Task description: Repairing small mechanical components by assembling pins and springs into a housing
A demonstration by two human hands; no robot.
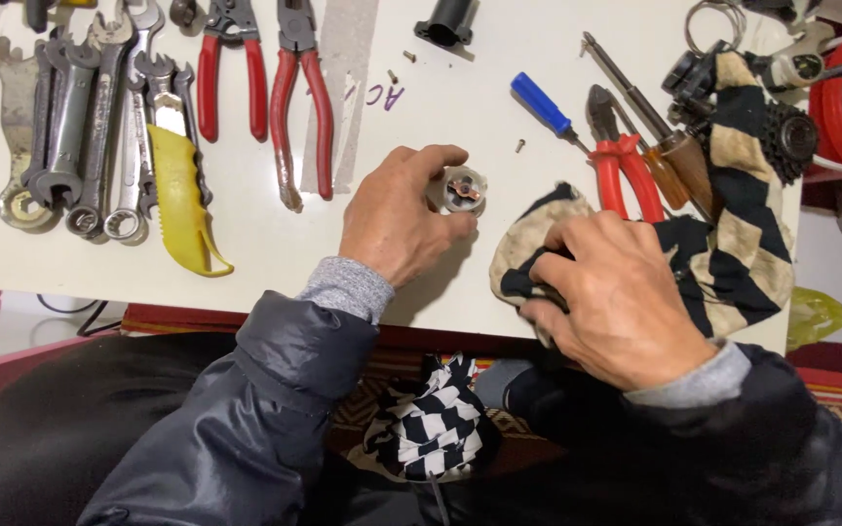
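Head view, looking down on a white worktable point(246, 248). Your left hand point(397, 219) is closed around a small round metal part point(462, 189), thumb and fingers wrapped on its rim; the part rests on the tabletop near centre, its open face w/ a reddish-brown core turned up. Your right hand point(621, 292) is closed on a black-and-cream striped rag point(733, 234), fingers bunching the cloth at the table's near edge, just right of the part; the rag trails away to the R toward a black toothed sprocket point(793, 136).

Behind the rag, touching it: red-handled pliers point(626, 166) and a wooden-handled screwdriver point(669, 146). A blue-handled screwdriver point(543, 105) lies beside them, w/ a small loose screw point(519, 146) near its tip. Far side of table, L to R: a row of spanners point(80, 127), a yellow-handled tool point(182, 200), two more pairs of red-handled pliers point(265, 78), and a black cylindrical piece point(445, 21). Two tiny bits lie near that piece; probably screws, too small to tell.

Both arms are in a dark padded jacket w/ grey knit cuffs point(346, 287). A black-and-white checked cloth point(431, 419) sits below the table edge, between your arms.
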